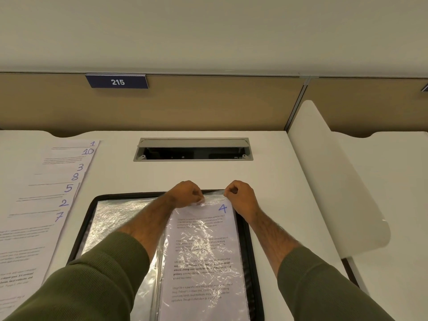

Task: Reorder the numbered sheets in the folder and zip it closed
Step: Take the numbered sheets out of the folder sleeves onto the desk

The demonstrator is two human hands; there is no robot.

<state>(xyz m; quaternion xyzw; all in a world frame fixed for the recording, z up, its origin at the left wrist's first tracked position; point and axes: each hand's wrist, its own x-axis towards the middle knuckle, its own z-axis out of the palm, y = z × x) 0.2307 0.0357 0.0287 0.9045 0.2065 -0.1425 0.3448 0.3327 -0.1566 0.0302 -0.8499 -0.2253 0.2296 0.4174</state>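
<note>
Head camera, looking down over two forearms onto a white desk (266,172). Shows a black folder (129,195) lying open and flat in the near middle of the desk, framed by a dark zip border with rounded corners, its near end cut off by the picture edge. Inside, two clear plastic pockets side by side, both crinkled and catching the light. Left pocket (115,223) glossy and silvery. Right pocket (214,196) holding a white sheet (203,246) of printed paragraphs, some lines in bold, marked with a large handwritten blue 4 (222,208) at its top right corner.

Left hand (186,193) at the far edge of the right pocket, fingers curled, pinching the plastic near the top left corner. Right hand (239,196) just beside it, fingers curled into a loose fist, pinching the same edge just above the 4. Unclear whether the paper is also caught in either pinch. Olive-green cuffs (104,281) ending short of both wrists.

Left of the folder and apart from it, a fanned stack of sheets (41,193) flat on the desk, corners showing blue numbers 1, 10, 3, 8, 5, 2, 7 from far to near. Beyond the folder, an open grey cable hatch (193,150) set into the desk. Behind, a tan partition (208,105) bearing a dark blue plate (117,82) reading 215. On the right, a white side panel (335,186) with a rounded edge.
</note>
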